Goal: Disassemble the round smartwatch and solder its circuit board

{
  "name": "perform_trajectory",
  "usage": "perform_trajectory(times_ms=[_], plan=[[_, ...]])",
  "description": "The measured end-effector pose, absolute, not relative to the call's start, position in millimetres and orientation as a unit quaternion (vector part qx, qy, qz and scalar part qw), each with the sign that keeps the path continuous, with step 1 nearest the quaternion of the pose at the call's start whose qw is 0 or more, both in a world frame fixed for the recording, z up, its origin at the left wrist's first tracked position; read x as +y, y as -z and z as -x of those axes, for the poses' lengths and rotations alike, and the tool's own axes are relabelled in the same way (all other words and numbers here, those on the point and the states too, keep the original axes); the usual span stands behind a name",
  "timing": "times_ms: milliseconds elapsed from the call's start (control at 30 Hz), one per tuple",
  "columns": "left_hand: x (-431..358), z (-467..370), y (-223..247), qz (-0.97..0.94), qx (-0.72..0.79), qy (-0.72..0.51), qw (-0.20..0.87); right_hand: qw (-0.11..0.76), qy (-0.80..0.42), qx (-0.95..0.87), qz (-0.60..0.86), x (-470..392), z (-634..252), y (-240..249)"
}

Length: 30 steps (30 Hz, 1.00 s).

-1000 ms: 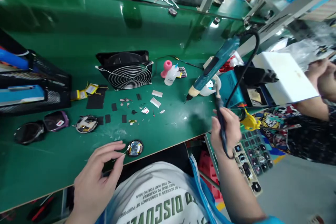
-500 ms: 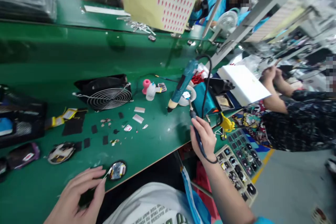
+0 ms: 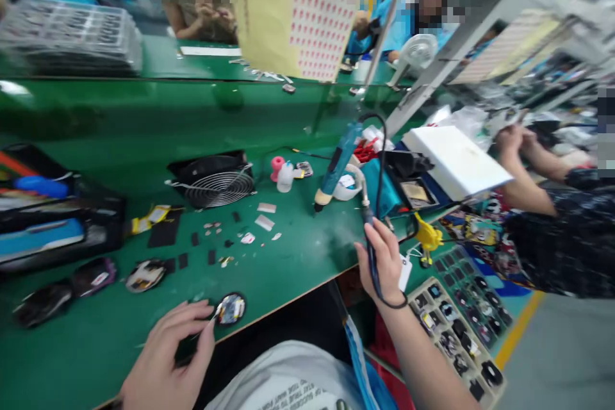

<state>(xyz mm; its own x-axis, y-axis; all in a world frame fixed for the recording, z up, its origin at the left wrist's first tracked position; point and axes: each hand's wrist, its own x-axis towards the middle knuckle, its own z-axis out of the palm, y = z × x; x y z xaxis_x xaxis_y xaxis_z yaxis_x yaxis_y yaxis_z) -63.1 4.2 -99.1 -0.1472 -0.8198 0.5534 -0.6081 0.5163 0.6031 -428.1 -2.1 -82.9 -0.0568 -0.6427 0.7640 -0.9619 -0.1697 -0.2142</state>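
My left hand (image 3: pixel 175 349) pinches a thin silvery wire (image 3: pixel 212 316) between thumb and fingertips, beside a small round device (image 3: pixel 230 309) with its circuit board exposed. The wire's end is too fine to tell whether it touches the board. My right hand (image 3: pixel 383 257) is wrapped round the dark handle of a soldering iron (image 3: pixel 369 221), its metal end pointing up and away, near a round white dish (image 3: pixel 348 184). A teal electric screwdriver (image 3: pixel 339 163) hangs left of the dish, tip down.
A black fan (image 3: pixel 216 182), small loose parts, a white bottle (image 3: pixel 285 177) and opened devices lie on the green bench. Right of my arm are trays of parts (image 3: pixel 456 333) and a yellow clip-like piece (image 3: pixel 427 232). A co-worker's arms (image 3: pixel 533 166) reach in beyond a white box (image 3: pixel 459 160).
The view has shifted, so the bench appears farther right and slightly lower. The soldering iron's end, near the dish before, now shows just right of it. Both hands keep their grips.
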Motion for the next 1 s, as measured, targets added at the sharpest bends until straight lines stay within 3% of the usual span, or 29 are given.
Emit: perform_trajectory(times_ms=[100,233,333,433,767,1000], plan=[[8,69,83,-0.502,-0.750,0.115,0.414,0.123,-0.385,-0.632,-0.661,7,423,79],[13,69,82,-0.488,-0.748,0.164,0.418,0.003,-0.556,-0.699,-0.450,39,398,65],[16,71,83,-0.478,-0.750,0.191,0.416,-0.249,-0.551,-0.665,-0.438,65,374,58],[16,76,84,-0.473,-0.747,0.210,0.417,-0.373,-0.484,-0.616,-0.497,72,353,58],[12,81,89,-0.457,-0.769,0.190,0.404,-0.407,-0.425,-0.556,-0.588,39,327,31],[12,78,87,-0.463,-0.774,0.198,0.384,-0.363,-0.443,-0.611,-0.547,39,311,34]])
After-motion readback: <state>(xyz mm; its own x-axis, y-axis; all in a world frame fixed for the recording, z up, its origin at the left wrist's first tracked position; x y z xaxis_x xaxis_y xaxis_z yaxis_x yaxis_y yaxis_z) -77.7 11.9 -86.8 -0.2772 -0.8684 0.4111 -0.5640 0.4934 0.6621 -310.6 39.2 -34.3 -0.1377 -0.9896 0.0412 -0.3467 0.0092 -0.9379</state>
